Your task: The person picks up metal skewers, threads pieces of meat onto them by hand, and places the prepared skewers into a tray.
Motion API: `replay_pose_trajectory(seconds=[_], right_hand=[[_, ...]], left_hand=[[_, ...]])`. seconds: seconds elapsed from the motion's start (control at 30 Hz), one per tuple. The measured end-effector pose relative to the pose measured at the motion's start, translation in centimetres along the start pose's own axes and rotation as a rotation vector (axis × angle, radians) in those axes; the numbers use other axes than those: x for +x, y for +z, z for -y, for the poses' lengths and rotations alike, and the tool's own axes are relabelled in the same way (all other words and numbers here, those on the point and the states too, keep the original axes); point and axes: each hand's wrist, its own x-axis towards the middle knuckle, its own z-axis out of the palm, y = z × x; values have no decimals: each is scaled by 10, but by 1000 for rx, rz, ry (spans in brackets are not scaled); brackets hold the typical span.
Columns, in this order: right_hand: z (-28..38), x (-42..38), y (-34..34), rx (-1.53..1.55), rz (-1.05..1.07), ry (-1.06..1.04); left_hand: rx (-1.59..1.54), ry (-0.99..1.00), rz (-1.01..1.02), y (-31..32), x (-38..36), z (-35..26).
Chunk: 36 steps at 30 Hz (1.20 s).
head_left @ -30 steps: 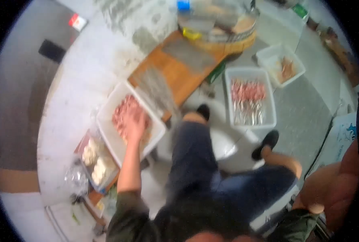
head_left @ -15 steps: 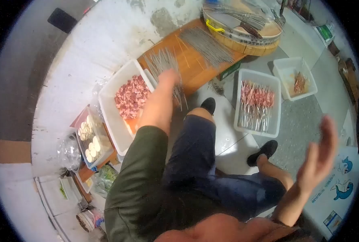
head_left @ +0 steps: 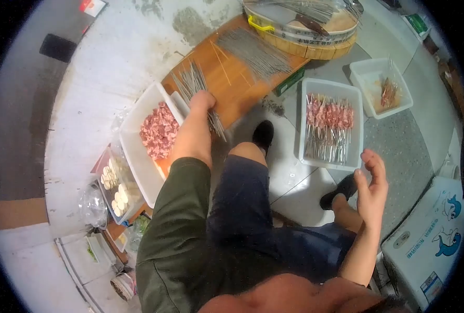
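My left hand [head_left: 203, 99] is closed around a bundle of thin metal skewers [head_left: 191, 82] at the left end of the wooden board. Their ends stick out above and below the fist. Beside that hand, the white tub [head_left: 139, 136] holds a heap of cut raw meat [head_left: 159, 130]. Held up in the air over the right leg, my right hand [head_left: 373, 189] is open and empty, its thumb apart from the curved fingers. Beyond it on the floor, a white tray [head_left: 330, 86] contains a row of threaded meat skewers [head_left: 330, 118].
More bare skewers [head_left: 255, 53] lie on the wooden board [head_left: 231, 91]. Behind them stands a round container [head_left: 305, 47] with a knife [head_left: 312, 23] on top. Another white bin [head_left: 364, 69] sits at right, a white box [head_left: 425, 245] nearer. A tub of pale slices [head_left: 118, 193] is at left.
My right hand has come inward to the left and its fingers are more curved. The view has shifted slightly. My left hand stays at the skewers, which lie closer together.
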Motion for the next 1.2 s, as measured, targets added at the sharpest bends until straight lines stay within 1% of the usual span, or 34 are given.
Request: replay_pose_trajectory(seconds=[0.03,0.1,0.2,0.27,0.33,0.4,0.43,0.47,0.57,0.67,0.7,0.77,0.83,0.9,1.0,1.03,1.1,1.17,1.2], right_hand=[[1,0,0,-12,-4,-15],[2,-1,-1,-37,-17,-21],[4,0,-5,-85,-32,-29],[4,0,-7,-102,-39,-35],[4,1,-7,-99,-42,-44],[4,0,-7,-92,-47,-44],[5,0,-7,-91,-50,-45],[5,0,-8,-98,-52,-46],[4,0,-6,-101,-58,-55],[5,0,-5,-105,-61,-66],[6,1,-5,-121,-63,-70],[9,2,-4,-130,-67,-77],[12,3,-3,-112,-73,-85],[14,5,0,-92,-67,-100],[14,7,9,-71,-42,-118],[14,7,13,-66,-31,-125],[13,6,26,40,-6,-114],[9,5,43,169,2,-109],[5,5,54,273,8,-68]], left_hand=[[-5,-17,15,-4,-3,-1],[-32,-82,92,-48,-47,-24],[11,53,35,-5,15,12],[173,205,-11,-8,22,14],[299,292,-36,-17,25,19],[274,309,40,-27,30,29],[109,261,58,-10,57,47],[41,240,62,-9,63,51],[-92,157,78,-25,47,49],[-152,115,87,-30,53,53],[-5,213,20,-34,52,50],[113,282,35,-49,49,53],[-324,180,49,-76,10,40],[-1312,-122,54,-87,-35,16],[-1616,-192,66,-125,-90,-16],[-1699,-112,60,-131,-102,-22],[-1861,64,48,-145,-125,-37],[-1903,202,34,-161,-163,-65],[-1923,274,28,-168,-186,-82]])
